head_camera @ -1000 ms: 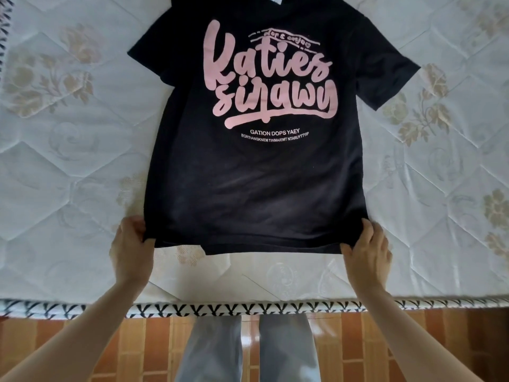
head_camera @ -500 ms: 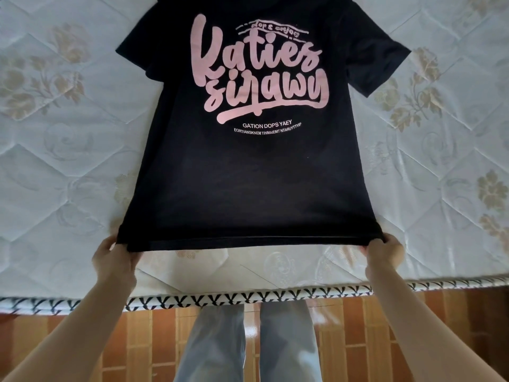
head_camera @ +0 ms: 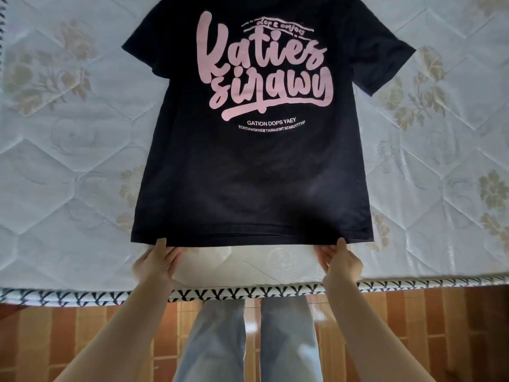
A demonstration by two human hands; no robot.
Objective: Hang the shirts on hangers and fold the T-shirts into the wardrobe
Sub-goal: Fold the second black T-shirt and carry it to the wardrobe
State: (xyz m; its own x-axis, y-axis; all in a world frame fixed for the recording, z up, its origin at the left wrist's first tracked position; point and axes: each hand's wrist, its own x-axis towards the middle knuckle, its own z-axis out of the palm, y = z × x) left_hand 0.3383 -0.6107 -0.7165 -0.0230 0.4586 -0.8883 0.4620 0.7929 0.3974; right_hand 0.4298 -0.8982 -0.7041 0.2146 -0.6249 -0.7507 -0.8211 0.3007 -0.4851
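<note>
Standing: at the near edge of the mattress (head_camera: 68,188), my legs in pale trousers (head_camera: 248,340) over the tiled floor (head_camera: 427,326).
T-shirt: the black T-shirt (head_camera: 248,188) lies flat on the mattress, print up, hem toward me.
Left hand: my left hand (head_camera: 155,261) is loose, fingers straight, fingertips touching the hem near its left corner.
Right hand: my right hand (head_camera: 340,260) is likewise relaxed, fingers extended, tips at the hem near its right corner.
</note>
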